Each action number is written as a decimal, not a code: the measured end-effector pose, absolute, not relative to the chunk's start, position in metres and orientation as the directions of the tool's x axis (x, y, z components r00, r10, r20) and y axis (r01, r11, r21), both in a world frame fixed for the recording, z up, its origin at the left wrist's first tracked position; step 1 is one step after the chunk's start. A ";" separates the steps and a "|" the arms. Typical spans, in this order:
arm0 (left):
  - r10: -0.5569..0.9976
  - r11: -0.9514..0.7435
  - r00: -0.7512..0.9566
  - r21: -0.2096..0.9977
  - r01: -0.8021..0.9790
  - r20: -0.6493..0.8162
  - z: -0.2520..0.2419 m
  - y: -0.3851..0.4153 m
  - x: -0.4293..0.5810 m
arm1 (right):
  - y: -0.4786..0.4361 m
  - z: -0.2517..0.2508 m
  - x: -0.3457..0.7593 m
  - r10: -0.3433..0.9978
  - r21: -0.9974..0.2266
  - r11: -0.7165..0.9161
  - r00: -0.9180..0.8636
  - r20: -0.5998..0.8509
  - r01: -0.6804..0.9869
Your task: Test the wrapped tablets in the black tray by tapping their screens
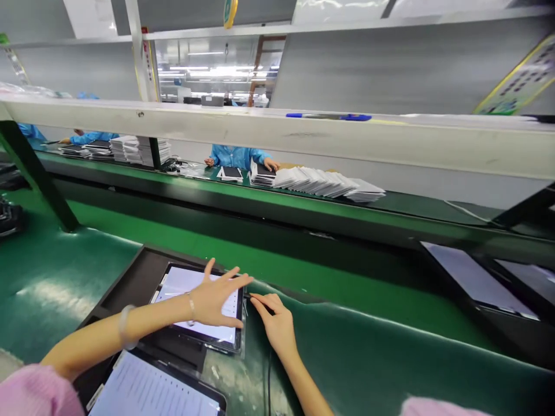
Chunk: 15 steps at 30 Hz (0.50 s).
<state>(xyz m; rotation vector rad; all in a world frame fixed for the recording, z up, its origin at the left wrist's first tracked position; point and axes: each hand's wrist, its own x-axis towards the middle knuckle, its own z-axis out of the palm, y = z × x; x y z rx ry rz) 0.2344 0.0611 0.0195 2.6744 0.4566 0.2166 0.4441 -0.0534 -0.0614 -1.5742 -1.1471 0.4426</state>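
A tablet with a lit white screen (180,281) lies on a black tray (141,277) on the green bench. Across its right part rests my left hand (217,299), fingers spread, the thumb near the tablet's right edge. My right hand (277,323) pinches a small black cable plug (247,296) between thumb and fingertips at that same edge; whether the plug is fully in cannot be seen. A black cable (269,381) runs down from below my right hand. Nearer to me, a second lit tablet (151,390) shows lines of text.
Two more tablets (477,280) lie at the right on a dark surface. A white shelf beam (277,130) with a blue pen (329,117) crosses above the bench. Beyond it, a person in blue (234,156) touches stacked tablets, beside fanned white boxes (316,180). Dark items (8,216) sit far left.
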 end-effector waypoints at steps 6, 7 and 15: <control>0.276 -0.893 0.959 0.352 0.282 -0.068 0.011 0.052 0.285 | -0.055 -0.063 0.439 0.845 -0.857 0.056 0.433 0.314 0.513; 0.280 -0.898 0.956 0.328 0.292 -0.084 0.010 0.052 0.285 | -0.055 -0.064 0.440 0.847 -0.853 0.054 0.429 0.315 0.520; 0.309 -0.897 0.946 0.303 0.323 -0.094 0.011 0.059 0.273 | -0.109 -0.045 0.493 0.663 -0.871 -0.153 0.702 0.261 0.468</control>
